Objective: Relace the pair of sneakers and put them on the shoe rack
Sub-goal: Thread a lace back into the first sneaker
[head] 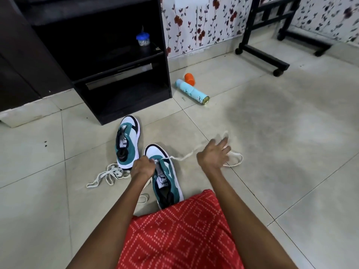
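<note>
Two sneakers and two laces are on the floor (272, 152). One loose lace (108, 174) lies left, beside the far sneaker (127, 141). The left hand (142, 167) pinches the second lace (186, 156) at the near sneaker (165, 171). The right hand (212, 154) reaches forward, fingers (224, 142) spread open over this lace.

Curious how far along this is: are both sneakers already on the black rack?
No, the far sneaker and near sneaker both sit on the floor before the rack.

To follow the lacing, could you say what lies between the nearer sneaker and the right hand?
Head view: a white lace stretches over the floor from the nearer sneaker toward the right hand.
</note>
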